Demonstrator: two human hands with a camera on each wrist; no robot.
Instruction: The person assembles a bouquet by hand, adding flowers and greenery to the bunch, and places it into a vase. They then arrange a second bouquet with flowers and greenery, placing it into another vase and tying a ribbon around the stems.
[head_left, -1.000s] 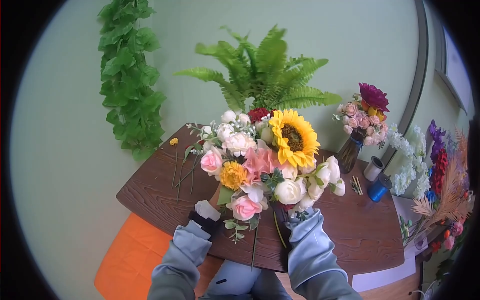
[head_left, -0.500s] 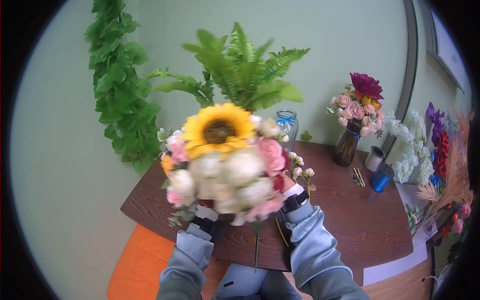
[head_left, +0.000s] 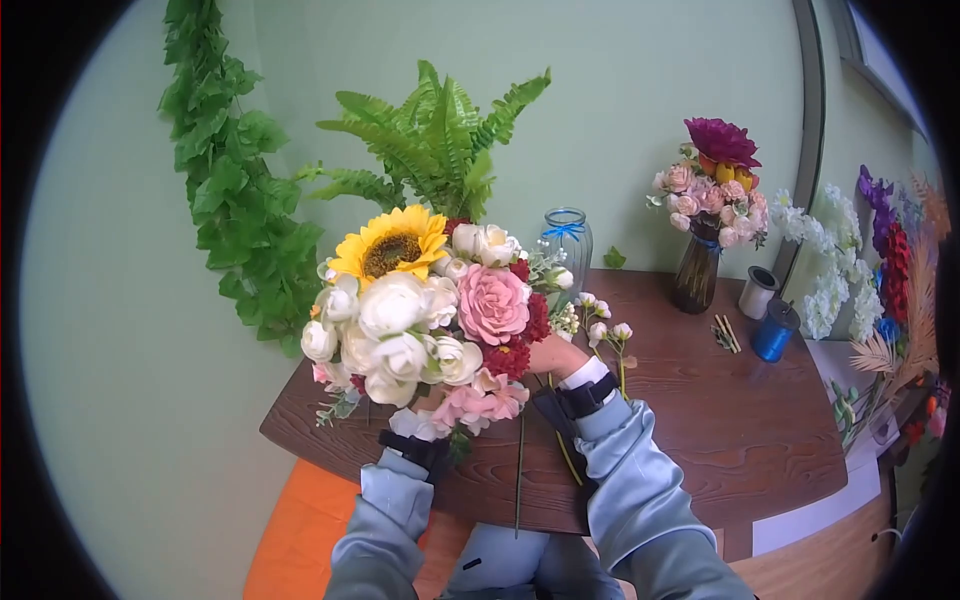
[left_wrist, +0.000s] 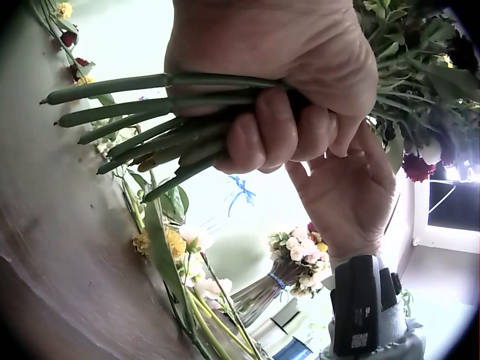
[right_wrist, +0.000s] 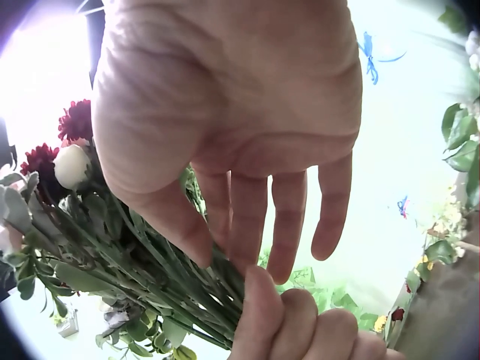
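Note:
My left hand (left_wrist: 277, 82) curls its fingers round the green stems (left_wrist: 112, 88) of a bouquet, whose cut ends stick out past the fist. White blooms (head_left: 390, 305), a sunflower (head_left: 390, 252) and a pink rose (head_left: 493, 305) face the head view and hide most of that hand there. My right hand (right_wrist: 232, 127) is just above the left fist with straight, slightly spread fingers, its thumb side by the stems (right_wrist: 180, 285); whether it touches them is unclear. From above, the right hand (head_left: 556, 355) is partly visible beside the red flowers.
Behind the bouquet stand a glass jar (head_left: 568, 270) with a blue bow and a fern (head_left: 430, 140). Rightward on the table (head_left: 720, 430) are a dark vase (head_left: 695, 275) of flowers, a white spool (head_left: 758, 292) and a blue spool (head_left: 775, 332). Loose stems lie near my right wrist.
The bouquet has turned and shifted left, carrying the sunflower from its right side to its upper left. My right hand has come out from under the blooms, and the jar is now uncovered.

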